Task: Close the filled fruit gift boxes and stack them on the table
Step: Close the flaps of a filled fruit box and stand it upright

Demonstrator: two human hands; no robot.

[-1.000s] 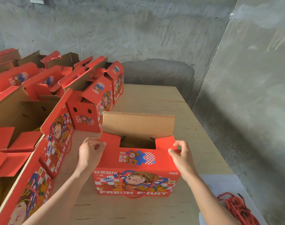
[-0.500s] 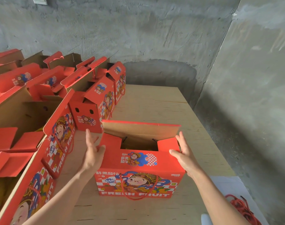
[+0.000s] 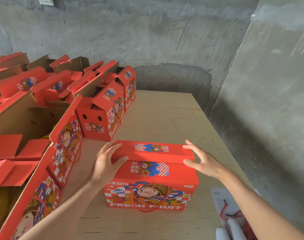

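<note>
A red gift box (image 3: 151, 184) stands on the wooden table (image 3: 165, 118), its top flap folded down. The left hand (image 3: 106, 163) presses on the left end of the flap, and the right hand (image 3: 202, 161) touches the right end with spread fingers. Open boxes (image 3: 43, 104) stand in rows on the left.

Rear flap (image 3: 152, 152) of gift box (image 3: 151, 186) now down, both hands atop.

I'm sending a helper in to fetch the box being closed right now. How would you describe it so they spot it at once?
On the plywood table, look right of the rows of red fruit boxes along its left side. The box stands alone near the front edge, between the left hand and right hand. Unlike its neighbours, its top flap is folded down flat.
</note>
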